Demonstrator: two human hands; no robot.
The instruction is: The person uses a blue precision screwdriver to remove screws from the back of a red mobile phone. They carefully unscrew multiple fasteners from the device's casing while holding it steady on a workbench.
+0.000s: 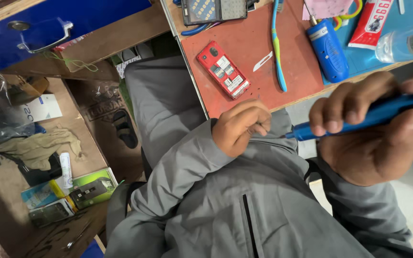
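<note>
Below the tabletop (283, 71) edge, over the lap: right hand (374, 138), fingers clamped round a blue screwdriver (359, 119), tip toward left hand (240, 126). Left fingers curled together; contents unseen. Red phone (223, 69) lies on tabletop, back open.

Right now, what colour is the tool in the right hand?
Blue tool, right hand; head view.

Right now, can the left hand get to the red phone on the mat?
Probably yes: the left hand, curled in a fist, sits at the desk edge just below the red phone, with bare red mat between them.
</note>
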